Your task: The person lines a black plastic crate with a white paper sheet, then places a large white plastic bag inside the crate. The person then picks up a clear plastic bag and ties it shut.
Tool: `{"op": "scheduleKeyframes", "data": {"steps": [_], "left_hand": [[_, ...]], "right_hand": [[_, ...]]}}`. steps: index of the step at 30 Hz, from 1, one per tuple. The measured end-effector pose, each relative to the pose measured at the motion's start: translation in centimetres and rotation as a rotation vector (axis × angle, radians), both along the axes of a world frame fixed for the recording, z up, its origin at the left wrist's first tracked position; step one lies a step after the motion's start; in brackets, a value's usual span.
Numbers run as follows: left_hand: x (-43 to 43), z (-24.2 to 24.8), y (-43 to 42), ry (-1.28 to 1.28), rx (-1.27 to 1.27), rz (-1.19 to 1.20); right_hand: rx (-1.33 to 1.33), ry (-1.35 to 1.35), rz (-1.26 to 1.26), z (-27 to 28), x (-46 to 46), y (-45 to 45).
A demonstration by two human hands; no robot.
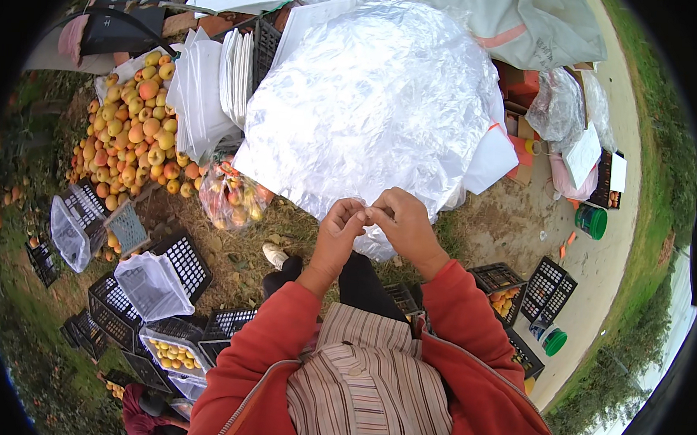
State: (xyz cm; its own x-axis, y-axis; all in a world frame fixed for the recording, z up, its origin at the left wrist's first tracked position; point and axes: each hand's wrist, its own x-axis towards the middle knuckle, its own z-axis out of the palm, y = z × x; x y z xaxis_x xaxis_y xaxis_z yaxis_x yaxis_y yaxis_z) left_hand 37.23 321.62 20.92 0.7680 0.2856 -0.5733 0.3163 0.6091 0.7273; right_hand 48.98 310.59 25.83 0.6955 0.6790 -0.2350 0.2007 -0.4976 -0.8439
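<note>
My left hand [341,232] and my right hand [405,229] meet at the fingertips over the near edge of a big heap of clear plastic film [371,102]. Thumbs and forefingers pinch together on what looks like a bit of thin clear film, too small to tell apart from the heap behind. White sheets [491,159] stick out from under the heap on the right. To its left stand folded white foam or paper liners [199,88]. A clear plastic bag of apples [233,195] rests on the ground beside the heap's lower left corner.
A large pile of yellow-red apples [134,126] lies at the left. Black plastic crates [183,263], some lined with clear film, crowd the lower left; more crates [546,290] and green-lidded buckets [590,221] stand at the right. A person in dark red [141,412] is at the bottom left.
</note>
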Motion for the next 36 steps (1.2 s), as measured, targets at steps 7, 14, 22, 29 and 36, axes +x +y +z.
{"op": "scheduleKeyframes", "data": {"steps": [7, 14, 22, 29, 36], "left_hand": [[0.4, 0.0, 0.6, 0.051, -0.090, 0.076], [0.4, -0.1, 0.4, 0.061, -0.093, 0.085], [-0.1, -0.9, 0.3, 0.058, -0.095, 0.084], [-0.2, -0.9, 0.4, 0.051, -0.107, 0.062], [-0.1, -1.1, 0.4, 0.043, -0.147, 0.091]], "right_hand": [[-0.193, -0.080, 0.037, -1.1, -0.2, 0.2], [0.098, -0.029, -0.033, -2.0, -0.8, -0.4], [0.041, 0.047, -0.060, -2.1, -0.9, 0.3], [-0.094, -0.014, -0.025, -2.5, -0.6, 0.6], [0.094, 0.103, -0.033, -2.2, -0.4, 0.0]]}}
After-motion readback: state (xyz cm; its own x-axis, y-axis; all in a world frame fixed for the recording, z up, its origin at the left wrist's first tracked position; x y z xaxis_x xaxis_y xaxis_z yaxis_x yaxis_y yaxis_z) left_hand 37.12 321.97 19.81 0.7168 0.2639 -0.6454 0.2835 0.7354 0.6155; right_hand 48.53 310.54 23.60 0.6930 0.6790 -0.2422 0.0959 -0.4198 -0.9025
